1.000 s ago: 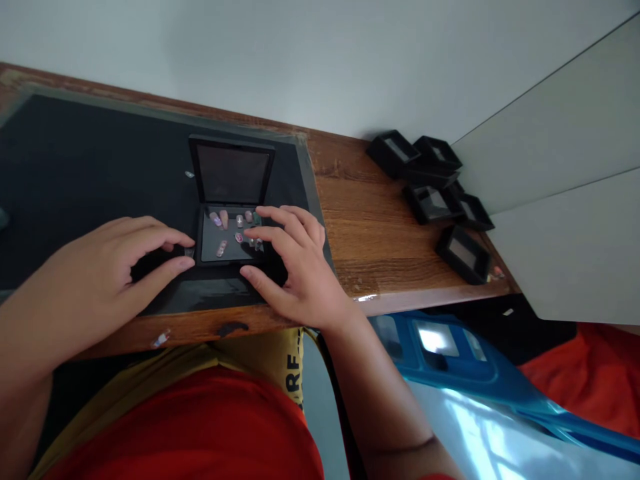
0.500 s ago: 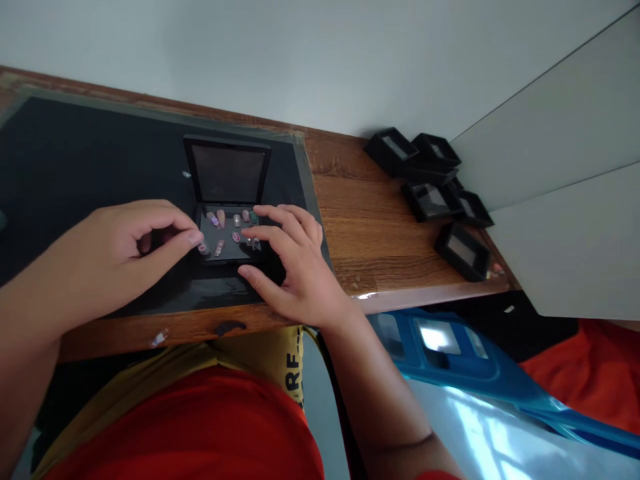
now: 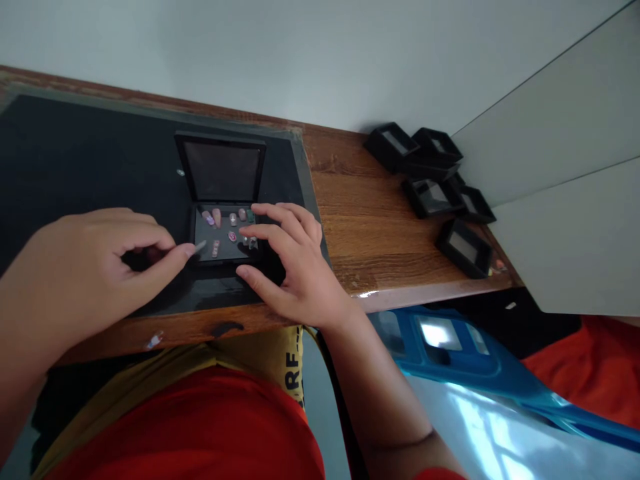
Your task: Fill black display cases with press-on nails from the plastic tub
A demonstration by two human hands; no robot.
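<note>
A small black hinged box stands with its lid raised on the dark mat. Inside lie several decorated press-on nails, among them a pink one with a stone and a patterned one. At the box's left edge, my left hand pinches a pale press-on nail between thumb and forefinger. My right hand rests over the box's right side with fingers spread, its fingertips beside a dark green nail and partly covering a few nails.
Several black boxes with windows are piled on the wooden table at the right. A tiny pale piece lies on the mat left of the lid. Below the table edge is a blue plastic stool; red cloth shows at far right.
My left hand has drawn slightly left, and the nail in it now appears edge-on at the box's left side. The box has shifted slightly left in view; my right hand stays nearly still.
</note>
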